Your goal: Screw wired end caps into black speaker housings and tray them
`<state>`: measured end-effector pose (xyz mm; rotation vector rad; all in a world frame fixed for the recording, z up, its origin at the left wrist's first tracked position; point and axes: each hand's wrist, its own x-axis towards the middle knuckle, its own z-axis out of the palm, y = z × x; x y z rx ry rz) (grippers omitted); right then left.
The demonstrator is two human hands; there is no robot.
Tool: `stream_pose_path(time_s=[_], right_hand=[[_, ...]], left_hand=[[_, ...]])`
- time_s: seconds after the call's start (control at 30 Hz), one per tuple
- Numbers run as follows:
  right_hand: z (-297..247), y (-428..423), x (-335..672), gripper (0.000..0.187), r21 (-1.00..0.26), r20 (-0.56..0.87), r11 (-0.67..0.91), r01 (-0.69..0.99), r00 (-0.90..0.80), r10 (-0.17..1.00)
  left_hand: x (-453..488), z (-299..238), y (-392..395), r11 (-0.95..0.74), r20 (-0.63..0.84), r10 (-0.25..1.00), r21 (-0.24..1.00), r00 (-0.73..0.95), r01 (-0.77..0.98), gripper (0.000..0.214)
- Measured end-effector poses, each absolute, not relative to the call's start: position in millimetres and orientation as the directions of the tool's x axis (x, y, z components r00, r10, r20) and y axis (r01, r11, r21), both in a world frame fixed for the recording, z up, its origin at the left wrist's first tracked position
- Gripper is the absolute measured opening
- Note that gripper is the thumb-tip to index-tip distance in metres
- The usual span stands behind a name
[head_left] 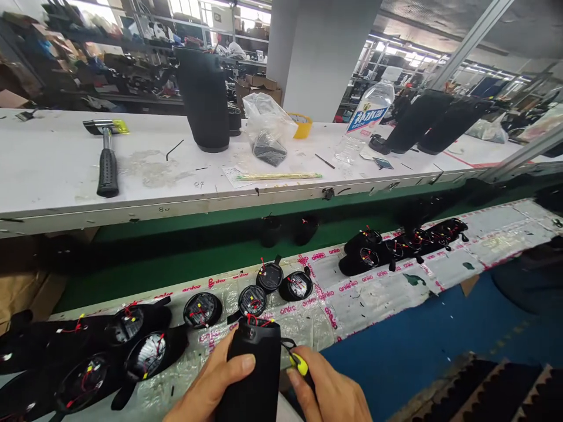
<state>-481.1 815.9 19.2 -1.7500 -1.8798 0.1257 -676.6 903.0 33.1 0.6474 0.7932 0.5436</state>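
Observation:
My left hand (215, 375) is wrapped round a black fabric-covered speaker body (253, 375), its thumb across the front. Red wires with small connectors show at the body's open top. My right hand (328, 387) is closed on a yellow-and-black tool handle (299, 363) just right of the body; its working end cannot be made out. Between the handle and the speaker's upper edge, a thin black strap loop (288, 346) sticks out. Close beyond the body stand round black speaker parts (252, 300) with wires on top.
More wired speaker bodies lie on the plastic-covered bench (352, 299) at left and right. Across a green strip, a white shelf (145, 170) carries a hammer (108, 161), an upright black speaker (204, 99), a plastic bag (266, 126), yellow tape (301, 125) and a bottle (367, 120).

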Motion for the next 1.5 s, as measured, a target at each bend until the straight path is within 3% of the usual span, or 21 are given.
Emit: stream_pose_path(time_s=[0.17,0.27,0.5,0.7,0.9,1.07,1.27,1.43,1.5], right_hand=[[47,827,-466,0.014,-0.145,0.235,0.305,0.941,-0.266,0.935],[57,830,-464,0.02,-0.031,0.194,0.325,0.945,-0.313,0.93],[69,831,-457,0.037,0.088,0.148,0.39,0.917,-0.399,0.905],[74,826,-459,0.036,0.149,0.123,0.353,0.924,-0.372,0.92],[85,831,-456,0.041,0.204,0.07,0.433,0.878,-0.455,0.888],[93,835,-460,0.041,0.198,-0.03,0.476,0.857,-0.48,0.877],[87,838,-466,0.037,0.182,-0.107,0.447,0.876,-0.434,0.894],[79,837,-450,0.024,-0.153,0.085,0.412,0.898,-0.403,0.911],[78,834,-442,0.026,-0.196,0.13,0.364,0.911,-0.344,0.93]], left_hand=[[-673,39,906,0.58,-0.416,0.693,0.807,0.589,-0.111,0.07],[-675,38,908,0.469,-0.35,0.724,0.882,0.594,-0.051,0.07],[-675,44,909,0.331,-0.294,0.756,0.942,0.584,0.046,0.063],[-676,47,904,0.301,-0.317,0.781,0.946,0.538,0.12,0.076],[-675,52,902,0.25,-0.35,0.792,0.934,0.5,0.257,0.067],[-672,51,900,0.229,-0.355,0.791,0.927,0.499,0.297,0.061],[-674,36,901,0.218,-0.341,0.814,0.929,0.469,0.297,0.072],[-678,31,909,0.437,-0.368,0.707,0.899,0.604,0.035,0.077],[-679,31,911,0.503,-0.407,0.688,0.864,0.601,0.01,0.083]])
